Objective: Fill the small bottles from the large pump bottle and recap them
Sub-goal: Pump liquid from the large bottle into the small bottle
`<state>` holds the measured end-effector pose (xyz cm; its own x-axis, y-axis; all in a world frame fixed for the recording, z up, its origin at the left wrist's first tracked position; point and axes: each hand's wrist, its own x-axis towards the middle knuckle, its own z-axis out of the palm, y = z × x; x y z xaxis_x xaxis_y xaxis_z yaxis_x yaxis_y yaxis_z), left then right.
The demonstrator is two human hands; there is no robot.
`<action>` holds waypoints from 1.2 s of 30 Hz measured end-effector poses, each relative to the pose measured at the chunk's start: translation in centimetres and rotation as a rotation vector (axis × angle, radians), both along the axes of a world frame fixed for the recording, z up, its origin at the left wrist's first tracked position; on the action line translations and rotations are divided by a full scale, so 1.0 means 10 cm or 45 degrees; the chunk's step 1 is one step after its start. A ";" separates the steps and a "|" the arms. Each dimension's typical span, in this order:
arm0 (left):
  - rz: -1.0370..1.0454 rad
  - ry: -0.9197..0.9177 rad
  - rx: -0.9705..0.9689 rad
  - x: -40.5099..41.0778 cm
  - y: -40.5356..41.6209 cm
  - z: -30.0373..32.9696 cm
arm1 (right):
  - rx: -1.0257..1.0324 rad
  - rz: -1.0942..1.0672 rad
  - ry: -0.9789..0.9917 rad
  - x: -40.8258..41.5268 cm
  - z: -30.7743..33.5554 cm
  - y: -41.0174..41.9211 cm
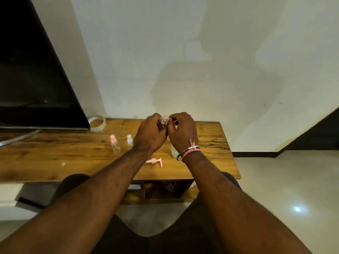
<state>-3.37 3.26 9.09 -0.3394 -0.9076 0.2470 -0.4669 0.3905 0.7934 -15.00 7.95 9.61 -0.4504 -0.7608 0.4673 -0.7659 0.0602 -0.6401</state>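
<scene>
Above wooden table, left hand and right hand fingers grasp clear, uncapped small bottle.

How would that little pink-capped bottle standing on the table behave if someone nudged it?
The pink-capped bottle would probably tip easily: it stands tall and narrow on the smooth wooden table. It looks like clear plastic and seems empty, so likely very light. Once over, its round body might roll.

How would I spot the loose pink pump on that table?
Find the wooden table. Between the person's forearms, near its front edge, lies the pink pump. Unlike the two small bottles standing further left, it lies flat with no bottle attached.
</scene>
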 end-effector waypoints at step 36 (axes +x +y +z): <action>-0.163 -0.353 0.102 -0.53 -0.44 -0.17 | 0.914 0.012 -0.677 -0.84 0.17 -0.76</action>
